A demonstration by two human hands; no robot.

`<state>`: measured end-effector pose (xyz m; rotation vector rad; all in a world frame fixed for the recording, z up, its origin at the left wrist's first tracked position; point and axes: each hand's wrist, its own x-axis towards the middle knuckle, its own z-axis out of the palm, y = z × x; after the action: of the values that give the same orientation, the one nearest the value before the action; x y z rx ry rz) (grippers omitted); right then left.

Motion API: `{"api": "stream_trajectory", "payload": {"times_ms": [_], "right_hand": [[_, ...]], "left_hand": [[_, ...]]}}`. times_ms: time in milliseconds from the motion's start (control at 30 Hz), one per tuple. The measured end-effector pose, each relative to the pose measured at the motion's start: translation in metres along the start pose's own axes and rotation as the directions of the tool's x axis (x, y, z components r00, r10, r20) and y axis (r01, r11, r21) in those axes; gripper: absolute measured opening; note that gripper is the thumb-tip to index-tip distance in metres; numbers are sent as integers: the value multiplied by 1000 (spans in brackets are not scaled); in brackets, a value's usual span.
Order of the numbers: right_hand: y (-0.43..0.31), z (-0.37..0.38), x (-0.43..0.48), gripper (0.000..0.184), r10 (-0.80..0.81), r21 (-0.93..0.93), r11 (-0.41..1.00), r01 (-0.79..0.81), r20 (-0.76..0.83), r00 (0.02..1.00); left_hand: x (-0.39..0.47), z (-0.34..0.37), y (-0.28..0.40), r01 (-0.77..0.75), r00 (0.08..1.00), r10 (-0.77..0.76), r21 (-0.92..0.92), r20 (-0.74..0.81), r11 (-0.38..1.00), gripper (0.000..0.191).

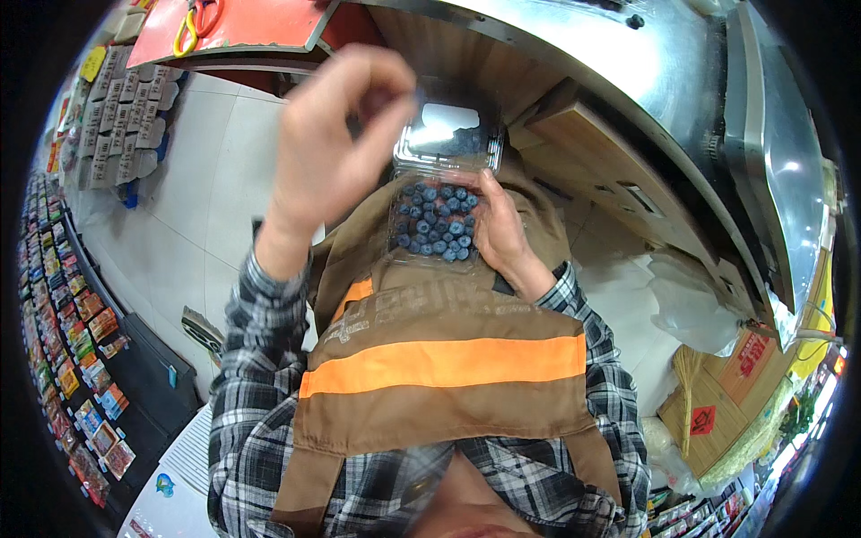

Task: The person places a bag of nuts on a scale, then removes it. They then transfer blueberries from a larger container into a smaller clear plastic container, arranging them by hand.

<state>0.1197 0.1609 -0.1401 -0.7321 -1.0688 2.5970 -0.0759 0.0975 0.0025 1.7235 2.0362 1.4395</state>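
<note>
An open clear plastic clamshell box [435, 259] rests over my lap, with many blueberries [440, 225] loose in its base. Its hinged lid [449, 144] stands up on the far side and shines with reflected light. My right hand [503, 225] grips the box from the right, thumb at the hinge edge and some fingers beneath the clear plastic. Raised above and left of the box, my left hand [343, 131] is blurred, its thumb and fingers curled towards each other. A dark bluish patch shows near those fingertips; whether it is a berry is unclear.
A shiny metal counter [572, 40] with one dark berry [634, 21] on it lies ahead. Scissors with red and yellow handles [188, 33] lie on a red surface [262, 23]. Packet racks [74, 336] stand left; a wooden cabinet [625, 168] and a straw broom [686, 390] are right.
</note>
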Motion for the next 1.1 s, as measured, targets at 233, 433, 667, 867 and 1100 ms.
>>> {"api": "stream_trajectory", "payload": {"times_ms": [233,433,667,867,1100], "right_hand": [[2,7,0,50,64,45,997,-61,-69,996],[3,5,-1,44,91,38,996,-86,-127,988],[3,1,-2,44,71,9,997,-70,-116,991],[4,2,-2,47,72,40,997,-67,-133,988],[0,2,-3,47,66,54,997,-60,-122,990]], "left_hand": [[-106,38,-5,303,943,-306,39,131,952,18],[-112,61,-20,70,993,-84,157,86,985,16],[-115,51,-16,107,992,-119,207,50,973,20],[-115,53,-10,12,988,-58,310,140,951,28],[-114,43,-6,72,989,-105,280,104,957,30]]}}
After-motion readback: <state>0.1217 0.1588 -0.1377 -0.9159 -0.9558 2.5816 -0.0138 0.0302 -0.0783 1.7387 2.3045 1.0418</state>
